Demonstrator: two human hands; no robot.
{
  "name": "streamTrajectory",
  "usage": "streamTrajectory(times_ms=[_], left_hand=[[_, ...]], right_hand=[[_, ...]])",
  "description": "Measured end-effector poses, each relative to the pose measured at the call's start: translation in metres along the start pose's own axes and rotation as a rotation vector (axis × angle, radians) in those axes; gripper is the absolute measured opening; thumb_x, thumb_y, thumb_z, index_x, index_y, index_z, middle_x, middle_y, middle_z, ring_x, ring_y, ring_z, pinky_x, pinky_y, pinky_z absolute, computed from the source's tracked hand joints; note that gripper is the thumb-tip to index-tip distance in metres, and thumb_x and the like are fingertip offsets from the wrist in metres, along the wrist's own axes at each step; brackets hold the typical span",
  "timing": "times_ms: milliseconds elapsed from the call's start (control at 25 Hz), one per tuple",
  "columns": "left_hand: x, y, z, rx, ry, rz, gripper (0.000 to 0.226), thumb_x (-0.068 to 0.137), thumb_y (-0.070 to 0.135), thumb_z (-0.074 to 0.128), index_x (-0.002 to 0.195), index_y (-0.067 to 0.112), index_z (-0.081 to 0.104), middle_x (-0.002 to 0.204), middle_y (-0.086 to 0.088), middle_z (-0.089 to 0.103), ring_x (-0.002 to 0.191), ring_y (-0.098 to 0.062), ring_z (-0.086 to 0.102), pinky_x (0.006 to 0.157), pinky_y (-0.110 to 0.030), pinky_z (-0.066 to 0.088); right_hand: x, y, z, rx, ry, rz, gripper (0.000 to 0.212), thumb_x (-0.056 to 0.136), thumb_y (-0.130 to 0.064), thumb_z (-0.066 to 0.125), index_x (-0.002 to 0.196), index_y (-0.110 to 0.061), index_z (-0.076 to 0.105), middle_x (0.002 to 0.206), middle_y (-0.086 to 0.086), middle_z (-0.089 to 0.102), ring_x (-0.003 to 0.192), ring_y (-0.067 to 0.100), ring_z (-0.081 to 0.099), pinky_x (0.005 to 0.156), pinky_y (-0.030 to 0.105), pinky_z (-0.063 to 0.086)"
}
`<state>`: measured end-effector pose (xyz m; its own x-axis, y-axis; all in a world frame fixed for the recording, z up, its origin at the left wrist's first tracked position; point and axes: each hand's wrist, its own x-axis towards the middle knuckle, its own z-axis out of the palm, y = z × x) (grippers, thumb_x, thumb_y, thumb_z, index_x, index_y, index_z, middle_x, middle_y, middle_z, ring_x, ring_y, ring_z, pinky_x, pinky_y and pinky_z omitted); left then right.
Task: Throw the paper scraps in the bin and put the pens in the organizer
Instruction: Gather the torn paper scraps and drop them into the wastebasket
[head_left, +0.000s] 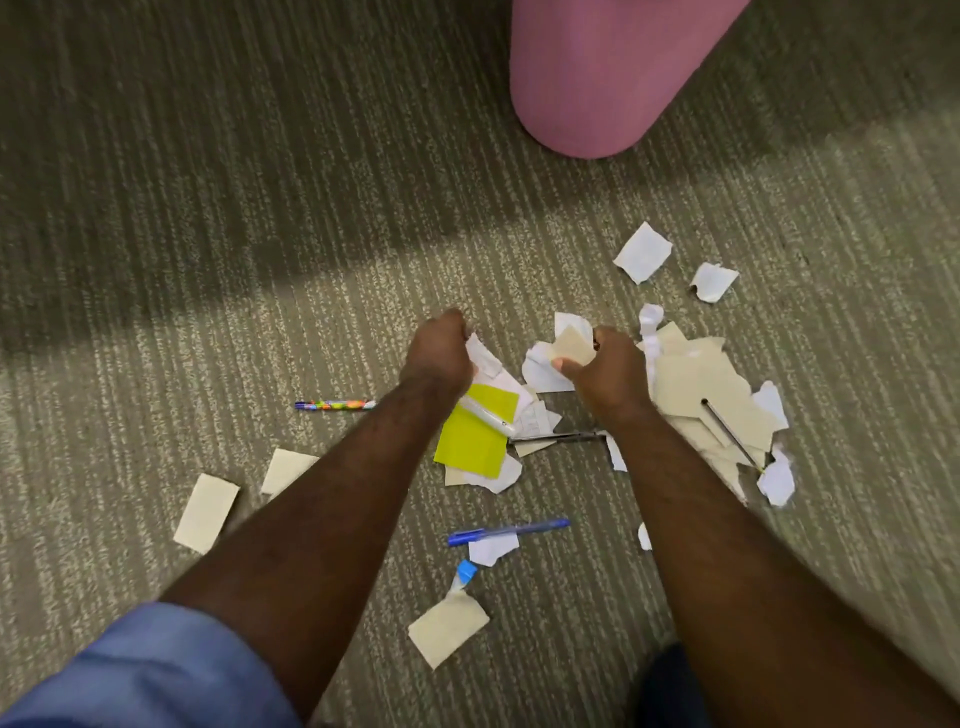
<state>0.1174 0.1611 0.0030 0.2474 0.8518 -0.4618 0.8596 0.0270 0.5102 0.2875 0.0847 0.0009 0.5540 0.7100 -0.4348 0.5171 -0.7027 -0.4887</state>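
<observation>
Torn paper scraps (711, 389), white, beige and yellow-green (475, 441), lie scattered on the carpet. My left hand (441, 348) is closed on white scraps at the left of the pile. My right hand (605, 369) grips a beige scrap (574, 345) and white paper. A blue pen (509, 531) lies near me, a multicoloured pen (335, 405) to the left, a white pen (491, 418) on the yellow-green paper, a dark pen (558, 437) between my forearms and another dark pen (730, 434) on the beige scraps. No bin or organizer is in view.
A pink rounded piece of furniture (597, 78) stands on the striped grey-green carpet (208, 208) at the top right. A blue cap (466, 571) lies by a beige scrap (449, 626). Two beige scraps (208, 512) lie at the left. White scraps (644, 252) lie far right.
</observation>
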Motion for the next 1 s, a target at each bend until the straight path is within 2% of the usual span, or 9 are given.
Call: streamTrajectory(times_ms=[160,280,400,560,640,760,880,960,1000], left_hand=[[0.002,0.0,0.008,0.021,-0.005,-0.09,0.041,0.079,0.001,0.065,0.116,-0.003,0.048,0.114,-0.025,0.061,0.109,-0.04,0.057,0.092,-0.046,0.046],[0.01,0.001,0.004,0.16,-0.078,-0.02,0.031,0.079,0.009,0.069,0.107,-0.004,0.06,0.116,-0.023,0.063,0.11,-0.038,0.056,0.093,-0.039,0.043],[0.013,-0.001,-0.002,0.135,-0.069,-0.002,0.028,0.078,0.012,0.07,0.1,-0.003,0.065,0.111,-0.021,0.065,0.106,-0.036,0.058,0.085,-0.036,0.042],[0.014,0.001,-0.009,0.03,0.033,0.017,0.012,0.077,0.01,0.07,0.083,0.002,0.064,0.086,-0.017,0.062,0.081,-0.025,0.056,0.067,-0.034,0.035],[0.015,0.002,-0.014,-0.023,0.073,0.024,0.015,0.079,0.013,0.07,0.086,0.0,0.065,0.085,-0.013,0.061,0.079,-0.022,0.052,0.062,-0.028,0.027],[0.013,0.003,-0.02,-0.143,0.101,0.025,0.02,0.078,0.018,0.073,0.085,0.0,0.066,0.082,-0.013,0.066,0.074,-0.022,0.055,0.063,-0.031,0.033],[0.011,0.005,-0.024,-0.334,0.1,-0.017,0.018,0.076,0.018,0.076,0.082,0.004,0.067,0.075,-0.007,0.065,0.066,-0.018,0.056,0.06,-0.029,0.041],[0.011,0.008,-0.026,-0.51,0.08,-0.018,0.014,0.076,0.016,0.076,0.084,0.006,0.069,0.075,-0.007,0.069,0.066,-0.016,0.059,0.061,-0.028,0.045],[0.012,0.012,-0.028,-0.614,0.045,-0.005,0.012,0.076,0.014,0.076,0.085,0.007,0.07,0.077,-0.008,0.071,0.068,-0.017,0.062,0.063,-0.029,0.048]], right_hand=[[-0.017,0.004,0.02,-0.03,0.035,0.054,0.055,0.071,-0.021,0.08,0.114,-0.003,0.049,0.118,0.02,0.06,0.111,0.035,0.056,0.089,0.04,0.045],[-0.017,0.002,0.026,-0.035,0.064,0.044,0.058,0.071,-0.017,0.079,0.117,-0.003,0.047,0.124,0.021,0.051,0.115,0.036,0.05,0.093,0.039,0.041],[-0.014,0.006,0.025,-0.07,0.057,0.046,0.054,0.074,-0.019,0.078,0.119,-0.003,0.051,0.129,0.02,0.041,0.115,0.036,0.05,0.099,0.037,0.04],[-0.016,0.01,0.025,-0.03,0.07,-0.035,0.045,0.076,-0.013,0.074,0.115,0.0,0.056,0.12,0.023,0.059,0.111,0.038,0.056,0.09,0.039,0.043],[-0.016,0.011,0.025,0.032,0.106,-0.039,0.045,0.076,-0.013,0.074,0.115,0.0,0.058,0.115,0.023,0.064,0.107,0.037,0.059,0.085,0.037,0.044],[-0.018,0.008,0.02,0.198,0.163,0.076,0.045,0.077,-0.02,0.075,0.115,0.001,0.06,0.112,0.022,0.067,0.103,0.036,0.062,0.079,0.033,0.044],[-0.017,-0.005,0.006,0.489,0.215,0.239,0.047,0.081,-0.028,0.072,0.117,-0.003,0.057,0.114,0.019,0.066,0.105,0.035,0.061,0.087,0.037,0.047],[-0.015,-0.025,-0.011,0.754,0.284,0.166,0.026,0.083,-0.023,0.07,0.105,-0.014,0.061,0.105,0.016,0.068,0.098,0.032,0.064,0.083,0.035,0.052],[-0.014,-0.038,-0.022,0.856,0.312,0.101,0.016,0.083,-0.019,0.07,0.097,-0.018,0.061,0.1,0.011,0.069,0.091,0.026,0.066,0.077,0.028,0.054]])
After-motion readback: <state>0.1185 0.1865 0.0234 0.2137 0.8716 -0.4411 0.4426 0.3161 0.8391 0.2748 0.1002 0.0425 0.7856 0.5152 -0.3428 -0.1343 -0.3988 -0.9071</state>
